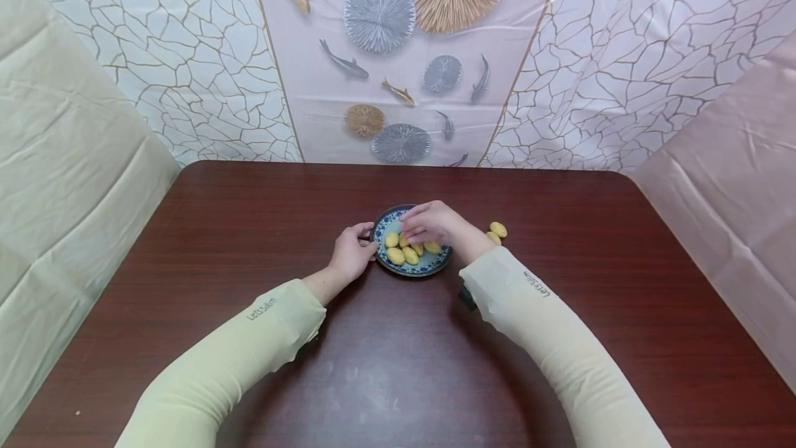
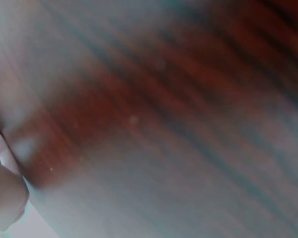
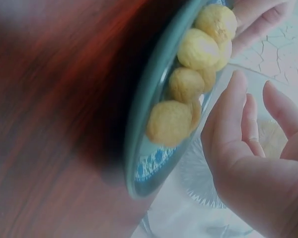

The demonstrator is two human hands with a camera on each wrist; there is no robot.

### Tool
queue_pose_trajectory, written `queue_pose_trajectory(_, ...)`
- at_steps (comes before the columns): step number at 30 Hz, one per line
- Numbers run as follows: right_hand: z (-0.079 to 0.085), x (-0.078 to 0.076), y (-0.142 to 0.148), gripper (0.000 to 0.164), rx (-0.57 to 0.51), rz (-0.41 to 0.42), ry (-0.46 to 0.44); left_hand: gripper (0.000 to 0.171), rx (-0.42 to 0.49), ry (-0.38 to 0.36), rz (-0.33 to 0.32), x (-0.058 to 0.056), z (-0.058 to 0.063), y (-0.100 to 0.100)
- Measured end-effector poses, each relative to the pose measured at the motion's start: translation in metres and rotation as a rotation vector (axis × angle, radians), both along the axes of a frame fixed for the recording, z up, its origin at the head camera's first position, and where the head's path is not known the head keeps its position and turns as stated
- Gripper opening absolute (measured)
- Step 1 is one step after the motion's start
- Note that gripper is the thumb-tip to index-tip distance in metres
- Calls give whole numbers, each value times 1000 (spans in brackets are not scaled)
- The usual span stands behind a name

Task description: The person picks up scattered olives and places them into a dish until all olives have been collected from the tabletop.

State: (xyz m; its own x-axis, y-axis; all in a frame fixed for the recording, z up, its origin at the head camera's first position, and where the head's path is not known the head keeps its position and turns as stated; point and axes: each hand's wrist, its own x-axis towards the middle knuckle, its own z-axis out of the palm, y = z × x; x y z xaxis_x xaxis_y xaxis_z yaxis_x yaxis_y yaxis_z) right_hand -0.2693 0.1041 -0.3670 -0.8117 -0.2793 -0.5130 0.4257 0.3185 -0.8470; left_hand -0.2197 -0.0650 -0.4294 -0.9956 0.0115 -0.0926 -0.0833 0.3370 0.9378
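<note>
On the table, a round plate [image 1: 410,273] with a blue patterned rim carries several small, lumpy yellow ovals [image 3: 170,123] that look like baby potatoes. My left hand [image 1: 353,252] holds the plate's left edge, its thumb on the near side and its fingers farther along the rim. Only part of that hand [image 2: 7,193] shows in the left wrist view. Over the plate, my right hand [image 1: 435,222] hovers above the potatoes and hides some of them. Its fingers [image 3: 232,111] and thumb stand apart in the right wrist view, with nothing between them.
Two more yellow potatoes [image 1: 498,229] lie on the table right of the plate, partly behind the right forearm. The dark red wooden table [image 1: 249,213] has patterned sheeting [image 1: 404,88] hanging behind it and pale cloth at both sides.
</note>
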Motion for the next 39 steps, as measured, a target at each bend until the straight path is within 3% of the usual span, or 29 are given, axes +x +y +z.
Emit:
queue_pose_trajectory(9, 9, -6, 26, 43, -17, -15, 54, 44, -10, -10, 1, -1, -1, 0)
queue_pose_trajectory(23, 16, -12, 88, 50, 1, -88, 80, 44, -25, 3, -3, -2, -1, 0)
queue_pose_trajectory(39, 0, -12, 151, 57, 36, -142, 55, 43, -43, 8, 9, 0, 0, 1)
